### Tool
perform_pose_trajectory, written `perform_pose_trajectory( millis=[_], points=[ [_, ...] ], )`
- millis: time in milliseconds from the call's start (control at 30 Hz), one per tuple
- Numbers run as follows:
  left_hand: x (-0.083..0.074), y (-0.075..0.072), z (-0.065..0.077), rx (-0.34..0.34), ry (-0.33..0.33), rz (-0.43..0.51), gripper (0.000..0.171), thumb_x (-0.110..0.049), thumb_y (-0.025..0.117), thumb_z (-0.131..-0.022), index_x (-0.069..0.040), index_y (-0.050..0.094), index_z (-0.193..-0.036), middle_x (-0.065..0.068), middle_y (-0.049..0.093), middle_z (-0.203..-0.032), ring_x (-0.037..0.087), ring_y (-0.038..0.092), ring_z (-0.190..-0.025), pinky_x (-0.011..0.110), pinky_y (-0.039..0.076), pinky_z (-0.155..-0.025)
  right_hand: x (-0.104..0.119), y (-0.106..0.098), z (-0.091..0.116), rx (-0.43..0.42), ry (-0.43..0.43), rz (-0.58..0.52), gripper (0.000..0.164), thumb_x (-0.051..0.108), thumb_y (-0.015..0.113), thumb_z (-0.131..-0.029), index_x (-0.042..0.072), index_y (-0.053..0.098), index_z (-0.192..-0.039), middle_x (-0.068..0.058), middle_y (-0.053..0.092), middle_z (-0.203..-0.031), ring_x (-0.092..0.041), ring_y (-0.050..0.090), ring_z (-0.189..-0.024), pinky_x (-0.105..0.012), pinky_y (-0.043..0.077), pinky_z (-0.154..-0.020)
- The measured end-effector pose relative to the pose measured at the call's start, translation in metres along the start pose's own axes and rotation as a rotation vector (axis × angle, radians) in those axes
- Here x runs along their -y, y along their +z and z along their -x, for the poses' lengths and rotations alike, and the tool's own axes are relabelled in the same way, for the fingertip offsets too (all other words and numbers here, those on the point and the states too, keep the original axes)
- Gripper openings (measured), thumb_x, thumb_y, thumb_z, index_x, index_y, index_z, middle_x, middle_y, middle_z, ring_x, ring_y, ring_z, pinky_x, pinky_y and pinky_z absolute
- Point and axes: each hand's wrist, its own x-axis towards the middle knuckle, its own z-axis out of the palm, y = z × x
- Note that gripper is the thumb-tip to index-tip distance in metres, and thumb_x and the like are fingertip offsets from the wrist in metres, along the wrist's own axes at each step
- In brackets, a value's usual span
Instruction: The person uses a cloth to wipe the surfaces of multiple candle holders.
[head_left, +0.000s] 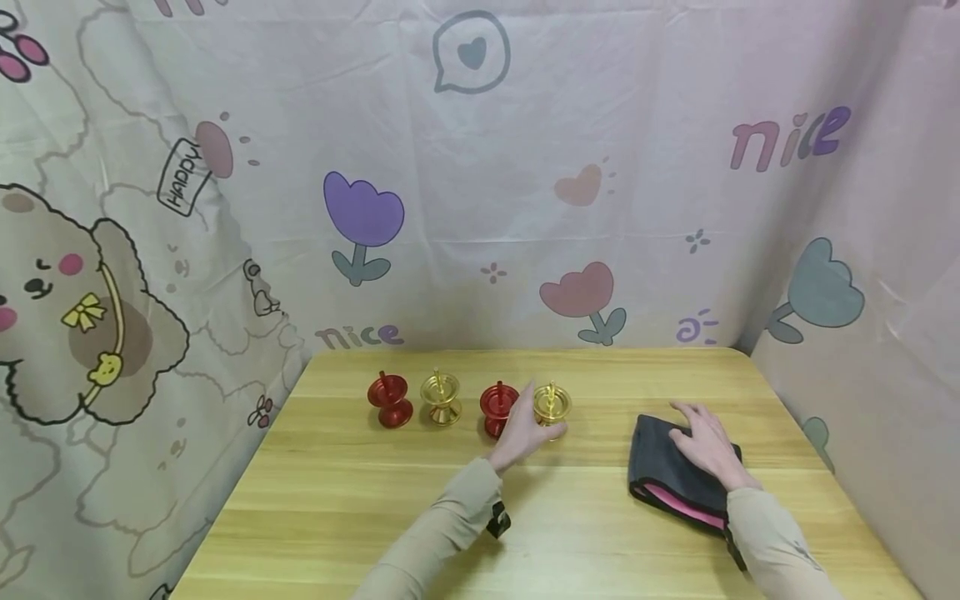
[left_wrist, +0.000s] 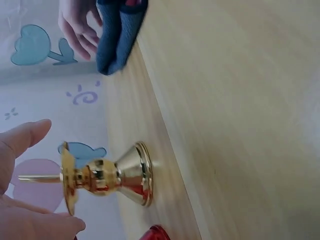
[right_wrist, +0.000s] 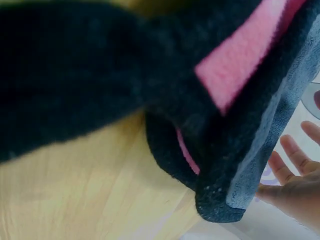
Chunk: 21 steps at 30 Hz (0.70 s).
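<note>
My left hand (head_left: 522, 432) reaches around the dish of the rightmost gold candle holder (head_left: 553, 403), thumb and fingers spread. In the left wrist view this gold candle holder (left_wrist: 101, 177) stands upright on its base; the thumb is apart from the dish and the fingertips (left_wrist: 70, 226) are right at its rim. A red candle holder (head_left: 497, 402) stands just left of that hand, partly covered by it. Over a folded dark grey cloth (head_left: 656, 457) with a pink inside lies my right hand (head_left: 707, 446), fingers loosely extended along its top.
Farther left on the wooden table (head_left: 337, 508) stand another gold candle holder (head_left: 441, 396) and another red one (head_left: 390, 400), in the same row. A printed curtain (head_left: 465, 167) hangs behind the table's far edge and along both sides.
</note>
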Motion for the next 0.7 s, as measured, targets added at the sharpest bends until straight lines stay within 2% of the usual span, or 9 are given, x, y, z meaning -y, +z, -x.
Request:
perform_pose_trajectory(
  millis=[300,500,700],
  points=[
    [0.0,0.007,-0.014,0.005,-0.048,-0.074,0.097,-0.015,0.081,-0.083,0.009,0.022,-0.156,0.028,0.033,-0.159,0.041,0.034,-0.148,0.051,0.029,-0.123,-0.006,-0.001,-0.005,0.092,0.013,0.083,0.059,0.015,0.06,-0.091,-0.016,0.046,-0.139,-0.042,0.049,-0.131,-0.059,0.043,-0.12,-0.07,0.035,-0.098],
    [0.001,0.01,-0.02,0.003,-0.037,-0.154,0.094,-0.014,0.083,-0.08,0.013,0.029,-0.151,0.031,0.046,-0.148,0.042,0.046,-0.139,0.051,0.038,-0.118,-0.011,-0.006,-0.011,0.192,0.032,0.146,0.055,0.019,0.061,-0.089,-0.016,0.053,-0.131,-0.04,0.055,-0.124,-0.057,0.05,-0.114,-0.067,0.042,-0.092],
    [0.004,0.009,-0.021,-0.002,-0.042,-0.149,0.087,-0.017,0.085,-0.079,0.011,0.039,-0.147,0.029,0.052,-0.142,0.041,0.051,-0.133,0.052,0.042,-0.114,-0.012,-0.015,-0.018,0.303,-0.001,0.098,0.056,0.019,0.065,-0.085,-0.022,0.054,-0.121,-0.042,0.058,-0.12,-0.057,0.056,-0.113,-0.063,0.046,-0.095]
  ],
)
